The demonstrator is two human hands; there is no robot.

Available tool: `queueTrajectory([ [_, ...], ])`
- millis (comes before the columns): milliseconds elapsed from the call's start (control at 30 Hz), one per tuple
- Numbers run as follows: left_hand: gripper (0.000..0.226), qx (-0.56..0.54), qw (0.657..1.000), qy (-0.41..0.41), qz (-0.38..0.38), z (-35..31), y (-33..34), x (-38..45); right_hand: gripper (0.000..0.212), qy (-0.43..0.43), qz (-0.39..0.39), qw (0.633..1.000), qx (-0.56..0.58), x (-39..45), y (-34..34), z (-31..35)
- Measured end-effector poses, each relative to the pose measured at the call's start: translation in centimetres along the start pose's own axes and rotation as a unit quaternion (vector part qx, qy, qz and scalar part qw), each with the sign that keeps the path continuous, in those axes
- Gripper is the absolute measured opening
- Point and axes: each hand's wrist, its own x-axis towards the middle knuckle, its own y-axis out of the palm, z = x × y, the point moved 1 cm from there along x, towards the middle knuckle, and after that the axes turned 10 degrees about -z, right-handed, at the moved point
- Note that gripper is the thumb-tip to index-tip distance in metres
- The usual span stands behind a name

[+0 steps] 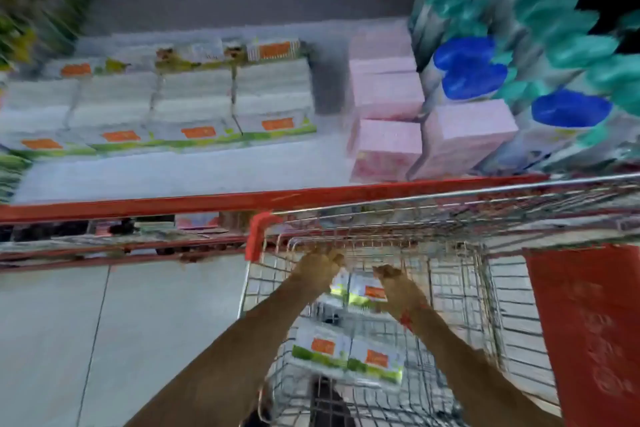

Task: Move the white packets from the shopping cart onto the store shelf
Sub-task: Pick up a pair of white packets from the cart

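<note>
The wire shopping cart (460, 291) stands against the red-edged store shelf (194, 201). Both my arms reach down into it. My left hand (320, 265) and my right hand (393, 279) flank two white packets with orange labels (363, 291) at the cart's far end, one hand on each side; blur hides how the fingers grip. Two more white packets (346, 352) lie nearer me in the cart. On the shelf, rows of the same white packets (194, 104) lie side by side.
Pink boxes (388, 121) stand on the shelf to the right of the white packets. Further right are bags with blue and teal print (519, 55). A red panel (588, 322) hangs at the cart's right side. Pale tiled floor (69, 340) lies to the left.
</note>
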Motion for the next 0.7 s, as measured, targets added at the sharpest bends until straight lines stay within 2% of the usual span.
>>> queueTrajectory([
  [33,0.075,0.042,0.999,0.010,-0.023,-0.1,0.7,0.5,0.086,-0.027,0.011,0.999,-0.032,0.7,1.1,-0.7],
  [67,0.085,0.060,0.998,0.002,-0.012,0.0,1.2,0.9,0.092,-0.028,0.014,0.999,-0.035,1.6,1.9,-1.3],
  [133,0.079,0.043,0.996,-0.051,0.059,0.3,2.0,1.0,0.099,-0.029,0.017,0.998,-0.055,2.5,3.1,-2.2],
  [167,0.072,0.006,0.995,-0.073,0.062,0.4,2.4,1.5,0.098,-0.034,0.013,0.997,-0.065,3.3,3.6,-2.6],
  [233,0.072,-0.035,0.993,-0.094,0.057,0.7,2.8,1.7,0.089,-0.044,-0.005,0.997,-0.060,3.5,4.0,-2.9],
  [300,0.090,-0.059,0.992,-0.097,0.057,0.6,2.5,1.5,0.075,-0.045,-0.017,0.999,-0.026,3.6,3.8,-3.0],
  [367,0.097,-0.071,0.990,-0.104,0.059,0.4,2.4,1.1,0.060,-0.026,-0.015,1.000,0.006,3.7,3.8,-3.2],
  [467,0.086,-0.088,0.988,-0.120,0.050,0.0,1.5,0.4,0.053,-0.020,-0.006,1.000,0.009,3.2,3.0,-2.8],
  [600,0.065,-0.109,0.984,-0.136,0.036,0.1,0.1,-1.3,0.068,-0.008,-0.014,1.000,0.015,1.1,0.9,-1.9],
  [700,0.052,-0.131,0.980,-0.149,0.013,-0.1,-1.9,-2.7,0.065,-0.005,-0.025,1.000,-0.003,-1.6,-1.5,-1.0],
])
